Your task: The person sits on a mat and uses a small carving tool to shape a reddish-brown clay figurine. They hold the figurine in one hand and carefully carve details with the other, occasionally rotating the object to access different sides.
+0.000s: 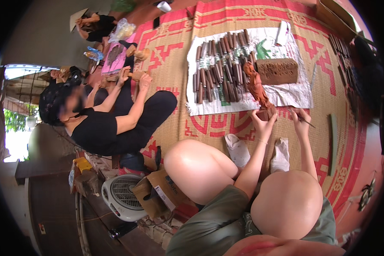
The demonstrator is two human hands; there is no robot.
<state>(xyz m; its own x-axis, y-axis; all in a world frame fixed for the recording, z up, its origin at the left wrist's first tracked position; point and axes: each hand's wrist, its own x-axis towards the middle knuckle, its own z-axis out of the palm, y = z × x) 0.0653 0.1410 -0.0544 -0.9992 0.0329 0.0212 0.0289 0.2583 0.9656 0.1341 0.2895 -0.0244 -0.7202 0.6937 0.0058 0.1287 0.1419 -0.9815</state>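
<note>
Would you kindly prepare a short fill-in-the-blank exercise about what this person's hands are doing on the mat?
1. The left hand steadies a reddish-brown wooden ____ that stands on the woven mat.
2. The right hand holds a thin carving ____.
3. The rows of chisels lie on a ____ cloth.
4. Beside the chisels rests a brown rectangular ____.

Missing words: figure; tool; white; block

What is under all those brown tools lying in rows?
The tools lie on a white sheet with green print, spread over a red-patterned woven mat. A brown block sits on the sheet too. The mat beneath the sheet is covered.
</note>
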